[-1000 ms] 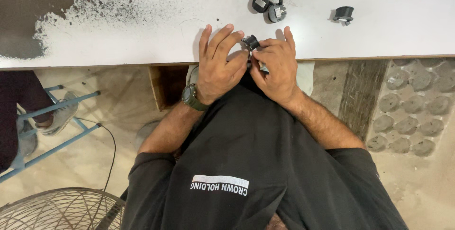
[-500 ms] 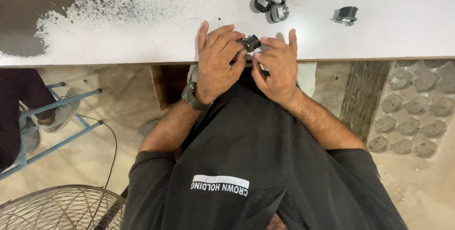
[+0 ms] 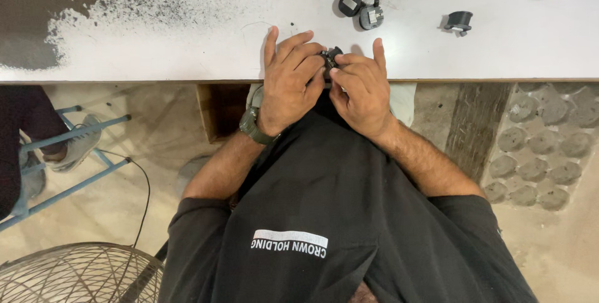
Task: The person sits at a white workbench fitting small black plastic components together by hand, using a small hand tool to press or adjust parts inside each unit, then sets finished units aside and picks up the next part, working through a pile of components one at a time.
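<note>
head | left hand (image 3: pixel 288 81) and right hand (image 3: pixel 360 91) both pinch one small black part (image 3: pixel 331 58) at table (image 3: pixel 187 41) edge | four parts (image 3: pixel 360 2) loose beyond, untouched

White tabletop (image 3: pixel 187 41) with a dark speckled patch at its left; black parts (image 3: pixel 362 6) with grey faces; olive-green watch (image 3: pixel 253 125); black shirt (image 3: pixel 349 228) bearing a white label; light-blue stool frame (image 3: pixel 75 153); beige floor (image 3: pixel 125 128).
</note>
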